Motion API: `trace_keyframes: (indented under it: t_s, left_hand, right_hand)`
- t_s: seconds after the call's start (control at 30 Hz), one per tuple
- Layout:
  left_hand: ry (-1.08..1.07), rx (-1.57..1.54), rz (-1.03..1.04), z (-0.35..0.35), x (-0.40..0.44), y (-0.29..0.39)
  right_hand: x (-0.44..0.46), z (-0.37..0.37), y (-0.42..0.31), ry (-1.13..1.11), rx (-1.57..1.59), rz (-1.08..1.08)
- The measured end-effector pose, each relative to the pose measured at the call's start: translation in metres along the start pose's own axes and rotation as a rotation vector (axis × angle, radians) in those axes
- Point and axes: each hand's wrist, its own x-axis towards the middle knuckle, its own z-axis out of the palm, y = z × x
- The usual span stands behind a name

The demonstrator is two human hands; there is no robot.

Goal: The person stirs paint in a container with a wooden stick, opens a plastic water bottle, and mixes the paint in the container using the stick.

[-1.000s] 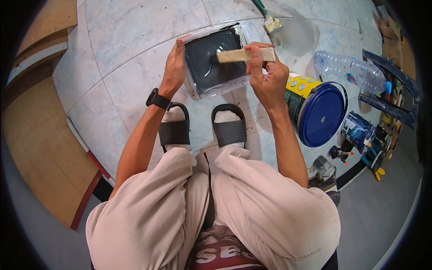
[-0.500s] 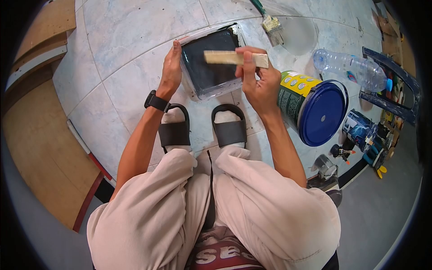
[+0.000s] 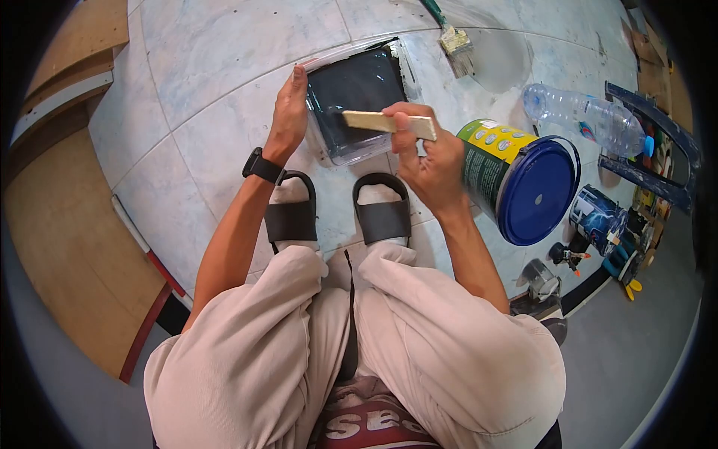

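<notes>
A clear rectangular container [image 3: 340,159] holding glossy dark liquid [image 3: 351,90] stands on the tiled floor in front of my feet. My left hand [image 3: 289,111] lies along its left wall, fingers together and pointing away from me, steadying that side. Between the thumb and fingers of my right hand [image 3: 428,153] is a flat pale wooden stick [image 3: 378,122]. The stick's left end is over the dark liquid and looks darkened; whether it dips below the surface is hard to tell.
Right of the container lies a yellow-green bucket with a blue lid [image 3: 538,196]. Beyond are a paint-stained brush [image 3: 456,46], a plastic bottle [image 3: 583,116], a dark blue frame [image 3: 647,179] and a small can [image 3: 597,212]. Wooden boards [image 3: 82,254] stand at left.
My right hand has moved toward me with the stick, which now slants slightly down to the right. My left hand remains at the container's left side.
</notes>
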Motion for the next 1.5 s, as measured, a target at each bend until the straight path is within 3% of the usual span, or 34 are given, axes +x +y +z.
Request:
trace_keyframes:
  t_s: [0.23, 0.33, 0.47, 0.53, 0.67, 0.8, 0.9, 1.0, 1.1, 1.23, 1.5]
  left_hand:
    - [-0.007, 0.018, 0.033, -0.001, -0.001, -0.001]
    - [0.0, 0.071, 0.011, 0.0, 0.0, 0.0]
    - [-0.002, 0.069, 0.027, 0.001, 0.0, 0.0]
    - [0.005, 0.079, 0.027, 0.002, 0.0, 0.001]
    - [0.005, 0.061, 0.053, -0.001, 0.0, -0.002]
    - [0.006, 0.045, 0.075, -0.001, 0.003, -0.006]
    - [0.005, 0.043, 0.061, -0.001, 0.002, -0.006]
    - [0.016, 0.048, 0.069, 0.0, 0.001, -0.005]
    - [0.013, 0.03, 0.071, 0.001, 0.001, -0.004]
    - [-0.019, 0.002, 0.06, -0.001, 0.002, -0.006]
    - [0.023, 0.049, 0.073, 0.0, 0.002, -0.007]
  right_hand:
    - [-0.004, -0.014, 0.007, -0.067, -0.168, -0.091]
    - [-0.003, -0.02, 0.005, 0.11, -0.148, 0.064]
    - [-0.011, -0.009, 0.001, 0.069, -0.024, 0.068]
    - [-0.014, -0.005, 0.004, 0.044, -0.086, -0.057]
    - [-0.007, -0.031, 0.008, 0.125, -0.254, 0.053]
    - [-0.007, -0.027, -0.002, 0.11, -0.203, 0.058]
    - [-0.008, -0.015, -0.001, 0.024, -0.146, -0.067]
    - [-0.001, -0.026, 0.008, 0.027, -0.307, -0.106]
    - [0.009, -0.036, -0.001, 0.089, -0.222, -0.031]
    - [0.023, -0.039, -0.006, -0.042, -0.377, -0.171]
    - [-0.011, -0.005, -0.018, 0.023, -0.455, -0.098]
